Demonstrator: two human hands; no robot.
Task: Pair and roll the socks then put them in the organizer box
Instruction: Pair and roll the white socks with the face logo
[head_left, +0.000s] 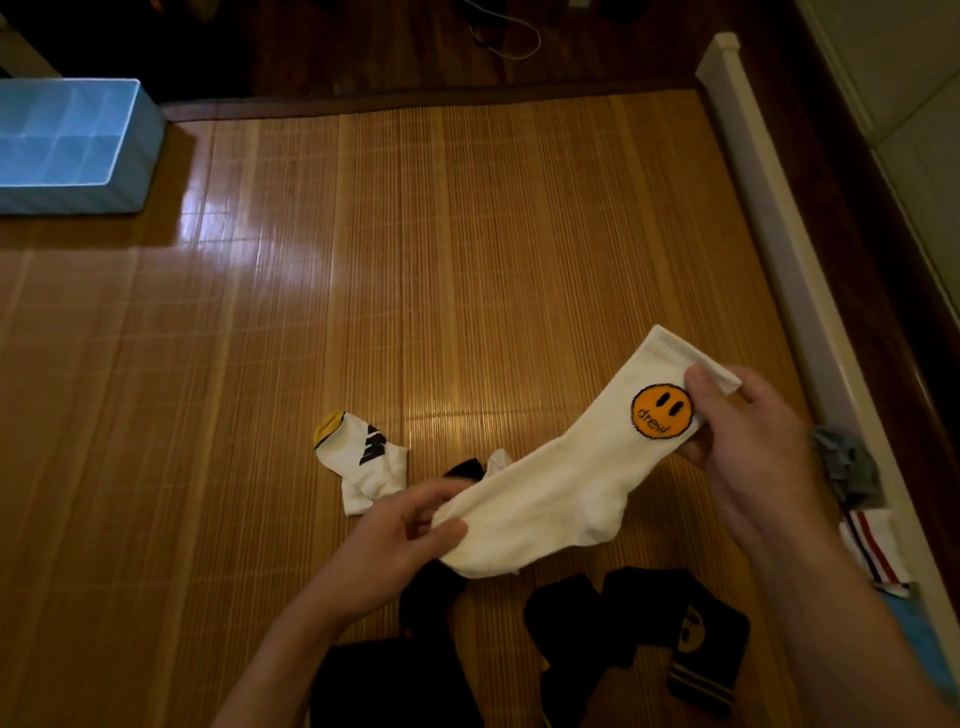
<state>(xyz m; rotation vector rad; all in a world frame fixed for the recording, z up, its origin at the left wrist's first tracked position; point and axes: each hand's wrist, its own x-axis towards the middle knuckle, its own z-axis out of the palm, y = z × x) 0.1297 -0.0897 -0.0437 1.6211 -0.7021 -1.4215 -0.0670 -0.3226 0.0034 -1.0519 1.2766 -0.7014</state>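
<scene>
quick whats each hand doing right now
Left hand: grips the toe end of the white smiley sock.
Right hand: pinches the same sock near its cuff.

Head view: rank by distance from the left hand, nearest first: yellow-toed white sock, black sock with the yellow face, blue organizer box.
1. Yellow-toed white sock, on the mat just beyond the left hand, which grips the white smiley sock.
2. Black sock with the yellow face, near edge, off to the hand's right.
3. Blue organizer box, far left corner.
</scene>
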